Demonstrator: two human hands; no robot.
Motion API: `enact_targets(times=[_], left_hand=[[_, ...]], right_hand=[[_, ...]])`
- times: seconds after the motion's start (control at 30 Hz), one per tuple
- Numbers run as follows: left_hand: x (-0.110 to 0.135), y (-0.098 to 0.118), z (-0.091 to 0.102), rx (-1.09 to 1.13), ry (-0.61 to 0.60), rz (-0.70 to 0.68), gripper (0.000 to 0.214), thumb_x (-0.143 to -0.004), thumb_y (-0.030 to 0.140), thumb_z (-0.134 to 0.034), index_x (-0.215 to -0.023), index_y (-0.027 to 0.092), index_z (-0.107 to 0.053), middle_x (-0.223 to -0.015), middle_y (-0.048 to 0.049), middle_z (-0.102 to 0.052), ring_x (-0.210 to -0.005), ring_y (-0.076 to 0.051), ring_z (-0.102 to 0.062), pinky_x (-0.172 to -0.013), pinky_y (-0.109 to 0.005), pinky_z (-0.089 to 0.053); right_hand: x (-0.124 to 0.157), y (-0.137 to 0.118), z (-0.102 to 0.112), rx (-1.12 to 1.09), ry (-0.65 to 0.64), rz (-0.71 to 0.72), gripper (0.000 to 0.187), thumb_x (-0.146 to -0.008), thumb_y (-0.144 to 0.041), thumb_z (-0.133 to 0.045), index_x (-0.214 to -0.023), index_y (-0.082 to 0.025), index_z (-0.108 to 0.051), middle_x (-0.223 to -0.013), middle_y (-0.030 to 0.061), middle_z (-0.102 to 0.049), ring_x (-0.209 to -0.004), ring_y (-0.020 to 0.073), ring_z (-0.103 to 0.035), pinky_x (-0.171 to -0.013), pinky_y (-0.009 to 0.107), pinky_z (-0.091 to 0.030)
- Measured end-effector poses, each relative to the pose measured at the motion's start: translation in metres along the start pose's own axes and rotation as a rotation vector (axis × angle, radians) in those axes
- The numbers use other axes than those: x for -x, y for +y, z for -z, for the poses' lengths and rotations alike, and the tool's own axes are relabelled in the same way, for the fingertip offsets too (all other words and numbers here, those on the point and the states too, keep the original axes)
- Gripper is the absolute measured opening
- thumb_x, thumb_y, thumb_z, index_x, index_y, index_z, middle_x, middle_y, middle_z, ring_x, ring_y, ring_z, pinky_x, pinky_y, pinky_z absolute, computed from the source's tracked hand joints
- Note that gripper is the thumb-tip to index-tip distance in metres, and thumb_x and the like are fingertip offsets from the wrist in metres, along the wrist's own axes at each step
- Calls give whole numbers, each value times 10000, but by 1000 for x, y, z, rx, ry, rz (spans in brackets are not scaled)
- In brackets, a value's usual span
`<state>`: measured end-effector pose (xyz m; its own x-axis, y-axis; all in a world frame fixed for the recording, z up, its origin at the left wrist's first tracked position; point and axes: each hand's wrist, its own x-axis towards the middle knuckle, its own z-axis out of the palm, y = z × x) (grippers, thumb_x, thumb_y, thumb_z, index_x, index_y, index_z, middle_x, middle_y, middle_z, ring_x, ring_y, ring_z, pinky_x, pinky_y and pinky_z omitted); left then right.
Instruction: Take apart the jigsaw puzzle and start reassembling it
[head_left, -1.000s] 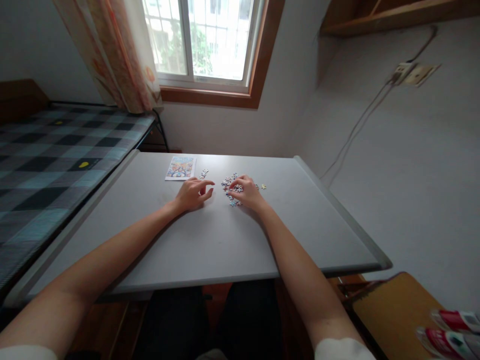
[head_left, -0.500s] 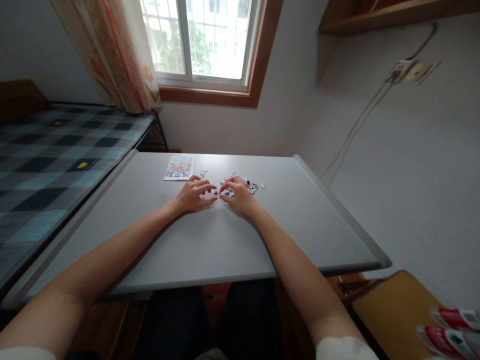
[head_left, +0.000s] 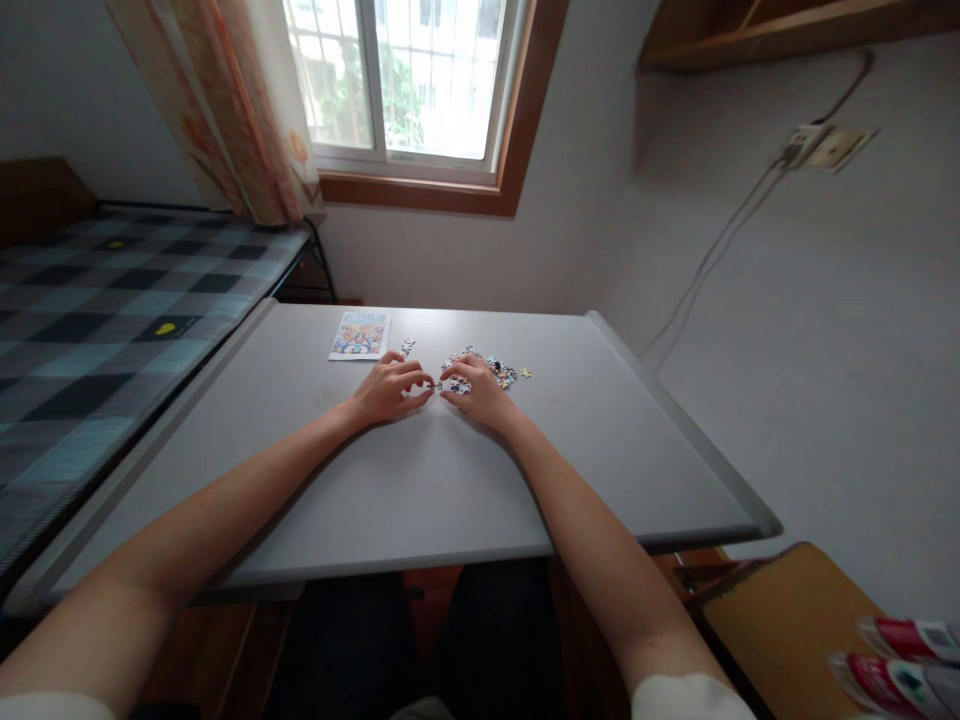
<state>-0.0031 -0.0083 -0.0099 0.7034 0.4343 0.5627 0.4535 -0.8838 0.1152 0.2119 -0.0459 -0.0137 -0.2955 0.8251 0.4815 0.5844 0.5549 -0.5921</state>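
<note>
Small jigsaw puzzle pieces [head_left: 436,386] are held between the fingertips of my two hands, just above or on the table. My left hand [head_left: 388,388] pinches them from the left, thumb below and index finger above. From the other side, the thumb and index finger of my right hand [head_left: 478,389] close on their right edge. A pile of loose puzzle pieces [head_left: 504,372] lies behind my right hand, partly hidden by it. Beyond my left fingers sit a few pieces [head_left: 407,346] grouped together.
A printed picture sheet [head_left: 360,336] lies at the table's back left. One stray yellowish piece [head_left: 526,373] rests right of the pile. The grey-white table [head_left: 450,490] has raised side edges. At lower right, red-labelled bottles [head_left: 900,675] lie on a wooden chair [head_left: 787,620].
My fingertips have drawn slightly closer around the small pieces between them. The pile, picture sheet and arms stay nearly where they were.
</note>
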Motion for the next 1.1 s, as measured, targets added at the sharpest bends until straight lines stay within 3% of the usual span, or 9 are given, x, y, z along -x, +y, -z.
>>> enact_targets(times=[0.5,1.1], left_hand=[[4,-3,-3,20,11,-37,191,-857,317,-553,-977,240,-681,-768,21,-681,-597,-95,-591,-925,-349,-355],[1,0,-2,52,-1,-51,191,-852,300,-551,-956,253,-704,-771,11,-683,-594,-97,-579,-863,-333,-387]], right_hand=[[0,1,2,-35,-20,0,136,-745,-156,-694,-865,-221,-691,-946,37,-539,-957,190,-532,-914,382,-428],[0,1,2,-33,-41,-2,159,-763,-158,-671,-908,-215,-702,-938,37,-551,-906,172,-547,-875,359,-460]])
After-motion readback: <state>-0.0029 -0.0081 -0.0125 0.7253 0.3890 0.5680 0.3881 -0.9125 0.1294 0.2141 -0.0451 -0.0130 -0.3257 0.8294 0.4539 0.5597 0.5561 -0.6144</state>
